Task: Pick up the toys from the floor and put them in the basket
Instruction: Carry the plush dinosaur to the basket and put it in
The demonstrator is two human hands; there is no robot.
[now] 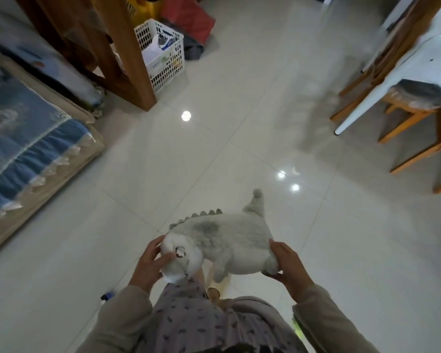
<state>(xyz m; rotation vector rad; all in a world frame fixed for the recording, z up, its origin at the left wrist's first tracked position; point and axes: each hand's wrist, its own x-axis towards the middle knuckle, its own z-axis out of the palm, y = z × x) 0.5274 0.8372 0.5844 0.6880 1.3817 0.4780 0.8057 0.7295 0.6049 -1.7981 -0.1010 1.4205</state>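
Right now both hands are clamped on a grey plush dinosaur (224, 240), which is held off the tiled floor (239, 138) in front of the person's body. The left hand (150, 263) grips the toy's white face end, thumb across the snout near the eye, while the right hand (288, 263) closes around the rear end below the tail, which points up and away. A row of dark spikes runs along the toy's back. Well apart from it, further up the view, a white lattice basket (163, 54) stands on the floor beside a wooden post (135, 54), with bags and papers inside it. Wooden chairs (415, 115) stand at the right edge, a blue-covered mattress (31, 149) at the left.
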